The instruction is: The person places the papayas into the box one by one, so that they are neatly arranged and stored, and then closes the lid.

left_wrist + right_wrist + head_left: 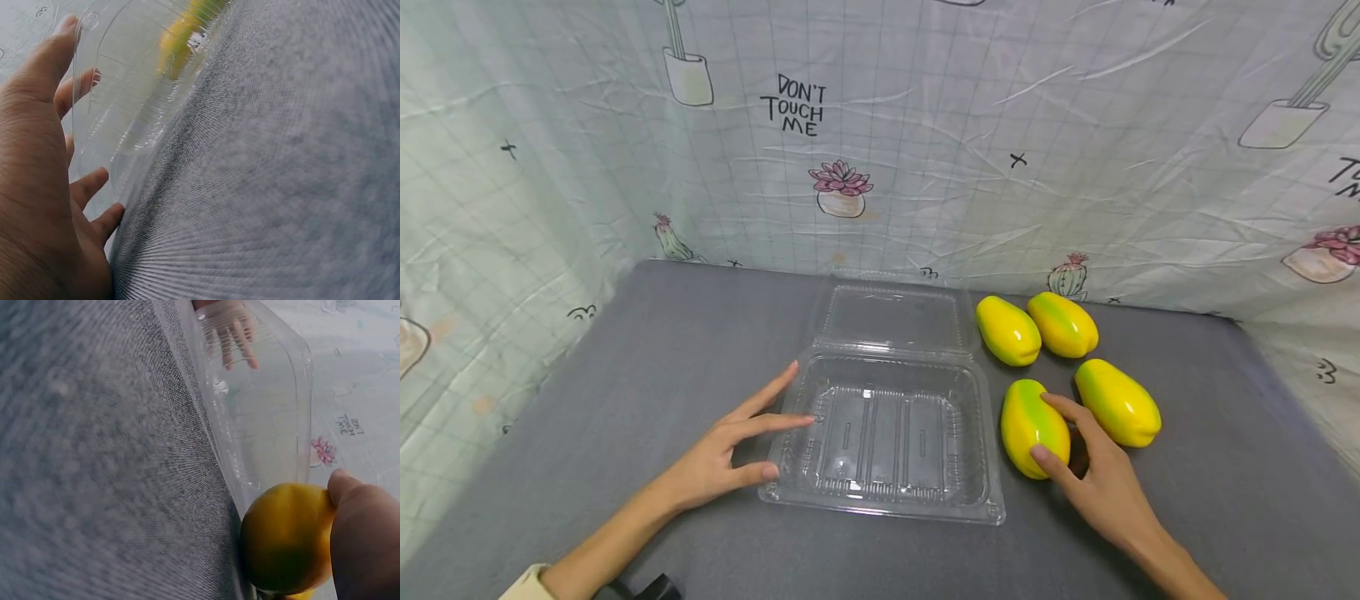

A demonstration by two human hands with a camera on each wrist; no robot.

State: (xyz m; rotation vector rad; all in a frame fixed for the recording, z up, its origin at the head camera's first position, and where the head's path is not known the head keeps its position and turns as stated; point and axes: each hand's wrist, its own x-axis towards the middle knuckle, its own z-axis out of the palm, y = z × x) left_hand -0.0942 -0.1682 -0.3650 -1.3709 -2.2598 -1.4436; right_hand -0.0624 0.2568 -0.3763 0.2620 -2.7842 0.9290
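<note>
First, the right hand (1105, 483): thumb and fingers closed about one glossy yellow-green papaya-shaped fruit (1032, 429), the grip set on its 2-to-5 o'clock side. Location of fruit: at the 3 o'clock side of a clear plastic clamshell tray (887, 442), just beside its rim.

Left hand (709, 462): grip holding nothing, fingers straight and spread, at the tray's 9 o'clock edge, index fingertip reaching past the rim. Cream sleeve (529, 583) at the wrist.

Clamshell tray: ribbed base, hinged lid (891, 321) folded back toward 12 o'clock.

Three matching fruits, placed from the gripped one: first (1009, 332) between 11 and 12 o'clock; second (1063, 325), close by the first, between 12 and 1; third (1117, 402) between 2 and 3.

Tabletop (625, 383): grey. Black object (658, 588), partly visible, at 7 o'clock. Backdrop cloth (917, 108): pale grid, printed plants, lettering "DON'T TOUCH ME".
</note>
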